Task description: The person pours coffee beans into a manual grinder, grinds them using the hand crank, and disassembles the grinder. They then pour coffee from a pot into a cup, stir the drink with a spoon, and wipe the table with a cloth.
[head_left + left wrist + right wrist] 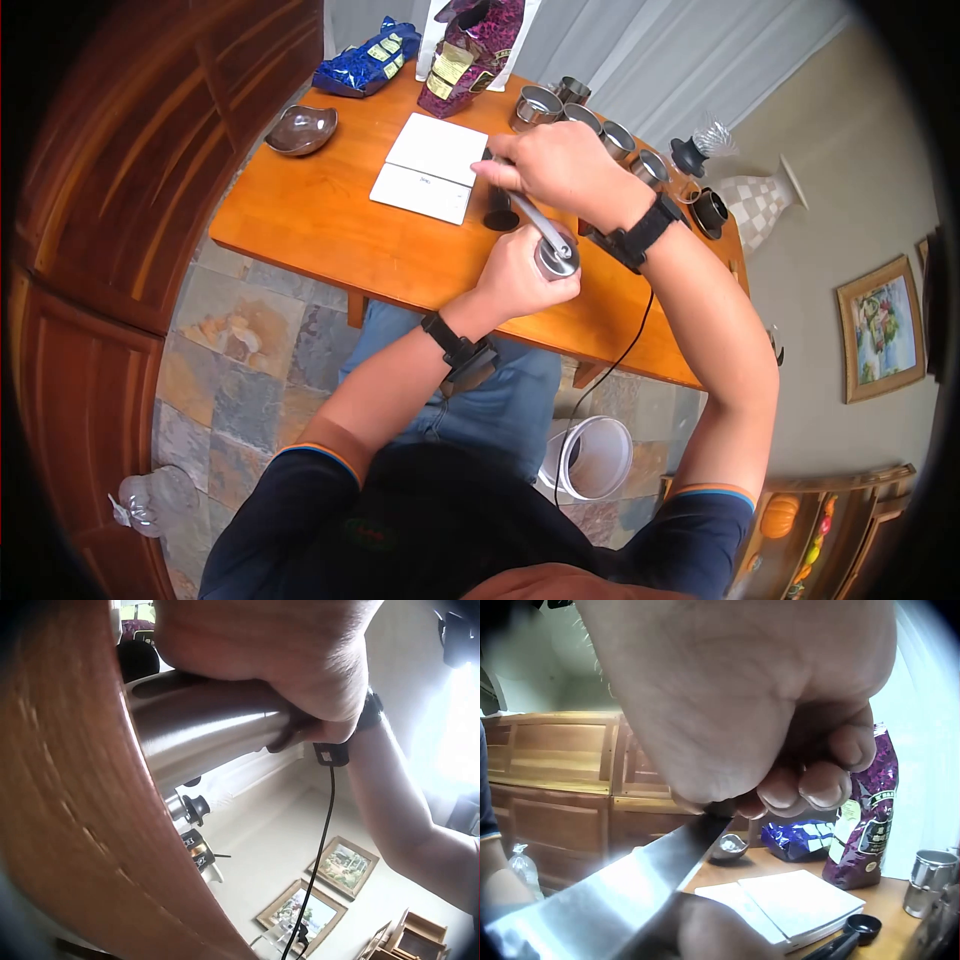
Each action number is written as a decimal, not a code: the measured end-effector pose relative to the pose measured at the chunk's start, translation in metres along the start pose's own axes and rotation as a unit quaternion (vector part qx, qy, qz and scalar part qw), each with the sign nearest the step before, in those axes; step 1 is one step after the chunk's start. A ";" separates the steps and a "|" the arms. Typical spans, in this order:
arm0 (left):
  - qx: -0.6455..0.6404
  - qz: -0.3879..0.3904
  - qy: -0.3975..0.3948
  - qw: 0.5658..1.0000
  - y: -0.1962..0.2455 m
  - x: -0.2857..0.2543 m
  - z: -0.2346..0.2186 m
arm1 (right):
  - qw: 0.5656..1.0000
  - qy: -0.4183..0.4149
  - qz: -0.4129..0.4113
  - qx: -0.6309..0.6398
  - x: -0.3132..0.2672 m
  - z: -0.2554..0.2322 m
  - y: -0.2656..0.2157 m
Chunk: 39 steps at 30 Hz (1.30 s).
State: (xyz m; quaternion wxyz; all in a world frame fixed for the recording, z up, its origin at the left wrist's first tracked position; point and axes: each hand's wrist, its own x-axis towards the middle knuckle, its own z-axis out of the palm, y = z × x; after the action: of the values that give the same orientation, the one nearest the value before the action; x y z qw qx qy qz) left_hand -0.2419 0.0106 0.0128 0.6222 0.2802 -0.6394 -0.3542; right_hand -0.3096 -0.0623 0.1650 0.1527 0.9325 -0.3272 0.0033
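Note:
In the head view my left hand [515, 275] wraps around the metal body of a hand coffee grinder [556, 262] above the table's front edge. The grinder's smooth silver cylinder [214, 724] shows large in the left wrist view, my left hand covering part of it. My right hand [565, 170] grips the far end of the grinder's crank handle [540, 222]. Seen from the right wrist, the flat metal crank arm [622, 889] runs up to the curled fingers [825, 785]; the knob is mostly hidden. A black scoop [862, 928] lies just beyond the grinder, beside a flat white two-panel slab [430, 165].
On the wooden table [320, 215] stand a purple coffee bag [470, 60], a blue bag [370, 62], a brown dish [301, 130] and several metal cups [538, 105]. A black cable [622, 360] hangs from the right wrist. A white bucket [600, 460] is on the floor.

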 end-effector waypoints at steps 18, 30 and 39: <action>-0.006 -0.020 0.020 1.000 -0.009 0.002 -0.007 | 0.972 0.020 0.231 0.034 -0.123 0.031 0.040; -0.020 -0.060 0.011 0.998 0.001 0.004 -0.007 | 0.974 0.103 0.194 0.050 -0.183 0.018 -0.019; 0.022 -0.069 0.016 0.997 0.006 0.003 0.000 | 0.982 0.159 0.016 0.096 -0.153 0.003 -0.079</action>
State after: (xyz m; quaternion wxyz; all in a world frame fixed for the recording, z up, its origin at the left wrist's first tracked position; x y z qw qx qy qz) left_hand -0.2421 0.0118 0.0199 0.6002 0.3426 -0.6165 -0.3773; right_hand -0.3820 0.0885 0.1235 0.1121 0.9251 -0.3118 0.1854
